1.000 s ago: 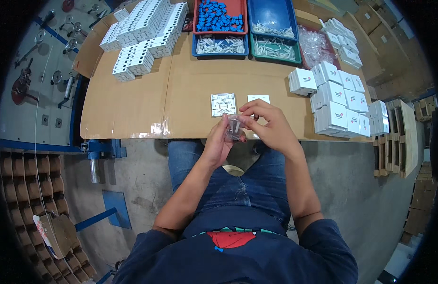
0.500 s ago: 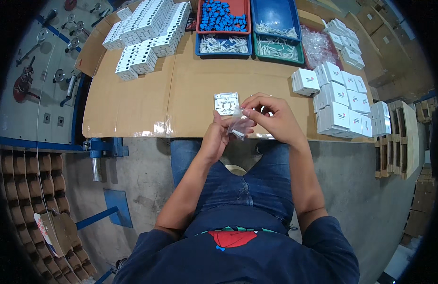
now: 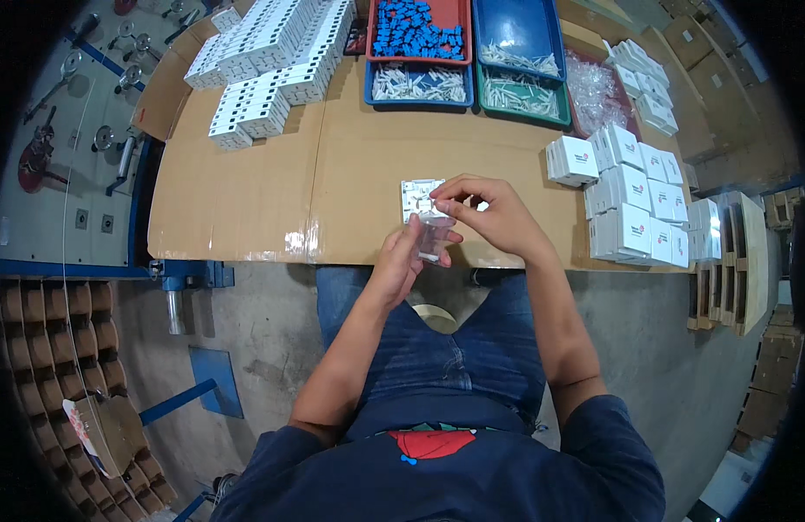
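Left hand [image 3: 401, 261]: raised just off the near table edge, fingers curled around a small clear plastic bag [image 3: 435, 237], held upright. Right hand [image 3: 492, 213]: over the table edge, thumb and forefinger pinched at the mouth of the same bag, remaining fingers loosely bent; contents of the pinch too small to tell. Bag position: between both hands, above the front edge of the cardboard-covered table [image 3: 246, 200], in front of the torso. Directly behind the bag, lying flat on the cardboard: white square plate [image 3: 415, 195], partly hidden by the fingers. Right of the hands: stacked small white boxes [image 3: 633, 200], in several rows reaching to the table's right edge. Far side, centre: red tray [image 3: 417, 35] of blue small parts; blue tray [image 3: 418, 84] of white small parts just in front of it; second blue tray [image 3: 517, 35] beside the red one, a few white parts inside; green tray [image 3: 520, 94] of pale thin parts. Further right: heap of clear plastic bags [image 3: 594, 87] and more white boxes [image 3: 650, 87]. Far left: rows of white moulded units [image 3: 268, 61], packed side by side. Below the table: jeans-clad knees, roll of tape [image 3: 436, 318] between them, concrete floor. Left margin: cardboard dividers [image 3: 46, 365], upright in rows.
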Available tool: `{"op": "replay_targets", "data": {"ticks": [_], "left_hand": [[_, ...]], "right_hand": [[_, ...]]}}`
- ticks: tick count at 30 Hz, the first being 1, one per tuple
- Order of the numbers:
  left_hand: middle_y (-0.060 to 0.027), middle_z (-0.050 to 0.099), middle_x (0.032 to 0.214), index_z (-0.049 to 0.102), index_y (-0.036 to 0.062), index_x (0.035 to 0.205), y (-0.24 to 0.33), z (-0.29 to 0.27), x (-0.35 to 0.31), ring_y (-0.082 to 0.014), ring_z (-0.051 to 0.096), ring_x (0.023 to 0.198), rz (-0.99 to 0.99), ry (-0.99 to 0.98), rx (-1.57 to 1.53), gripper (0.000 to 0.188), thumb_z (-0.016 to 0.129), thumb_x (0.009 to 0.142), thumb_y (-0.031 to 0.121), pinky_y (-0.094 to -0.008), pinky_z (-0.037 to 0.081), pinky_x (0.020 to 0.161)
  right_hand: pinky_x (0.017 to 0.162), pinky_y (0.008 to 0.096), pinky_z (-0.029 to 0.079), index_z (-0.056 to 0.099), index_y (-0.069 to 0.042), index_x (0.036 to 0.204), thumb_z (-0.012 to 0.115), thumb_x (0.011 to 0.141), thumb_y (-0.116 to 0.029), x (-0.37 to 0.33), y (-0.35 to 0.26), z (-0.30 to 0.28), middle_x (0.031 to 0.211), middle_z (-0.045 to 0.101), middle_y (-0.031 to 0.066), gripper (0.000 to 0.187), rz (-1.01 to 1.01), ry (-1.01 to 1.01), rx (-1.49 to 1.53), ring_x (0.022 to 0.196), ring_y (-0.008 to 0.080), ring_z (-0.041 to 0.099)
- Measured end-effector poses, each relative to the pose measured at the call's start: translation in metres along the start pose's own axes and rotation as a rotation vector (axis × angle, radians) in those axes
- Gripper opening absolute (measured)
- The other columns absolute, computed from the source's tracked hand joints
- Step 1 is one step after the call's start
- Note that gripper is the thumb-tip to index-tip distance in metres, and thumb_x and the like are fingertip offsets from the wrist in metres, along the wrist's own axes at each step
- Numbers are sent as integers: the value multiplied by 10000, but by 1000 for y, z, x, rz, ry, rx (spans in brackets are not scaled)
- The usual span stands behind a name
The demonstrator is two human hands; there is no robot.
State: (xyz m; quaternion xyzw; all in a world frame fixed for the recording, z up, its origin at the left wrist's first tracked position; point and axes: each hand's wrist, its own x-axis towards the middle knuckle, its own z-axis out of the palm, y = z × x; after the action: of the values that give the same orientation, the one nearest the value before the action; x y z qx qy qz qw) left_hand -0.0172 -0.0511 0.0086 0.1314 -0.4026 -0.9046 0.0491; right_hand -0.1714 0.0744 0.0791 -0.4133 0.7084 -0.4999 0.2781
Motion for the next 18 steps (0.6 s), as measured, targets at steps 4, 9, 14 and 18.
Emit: {"op": "replay_targets", "data": {"ticks": [4, 9, 14, 18], "left_hand": [[-132, 702, 1123, 569, -41, 1352, -4, -8, 0, -193, 656, 834, -21, 9, 41, 661, 362, 1100, 535, -342, 545, 809], [-133, 698, 1122, 578, -47, 1343, -9, -19, -10, -189, 639, 840, -34, 27, 36, 664, 348, 1105, 528, -333, 541, 814], [-135, 700, 1126, 575, -51, 1353, -17, -25, -16, -196, 639, 853, -75, 23, -11, 691, 296, 1108, 532, -345, 534, 841], [-128, 698, 1145, 572, -46, 1368, -15, -26, -14, -192, 639, 858, -137, 25, -91, 682, 270, 1111, 510, -350, 526, 865]], "right_hand": [[753, 291, 530, 743, -14, 1091, 696, 956, -115, 50, 40, -18, 984, 760, 51, 175, 57, 84, -83, 821, 112, 661], [787, 320, 551, 733, -31, 1094, 701, 926, -115, 156, 92, -43, 982, 763, 114, 190, -15, 218, -377, 848, 194, 711], [820, 477, 566, 758, -90, 1031, 638, 883, -112, 242, 123, -62, 1006, 740, 190, 191, -155, 273, -785, 937, 376, 711], [800, 499, 568, 749, -86, 948, 646, 845, -105, 277, 147, -66, 963, 736, 179, 147, -92, 254, -960, 932, 379, 713]]}}
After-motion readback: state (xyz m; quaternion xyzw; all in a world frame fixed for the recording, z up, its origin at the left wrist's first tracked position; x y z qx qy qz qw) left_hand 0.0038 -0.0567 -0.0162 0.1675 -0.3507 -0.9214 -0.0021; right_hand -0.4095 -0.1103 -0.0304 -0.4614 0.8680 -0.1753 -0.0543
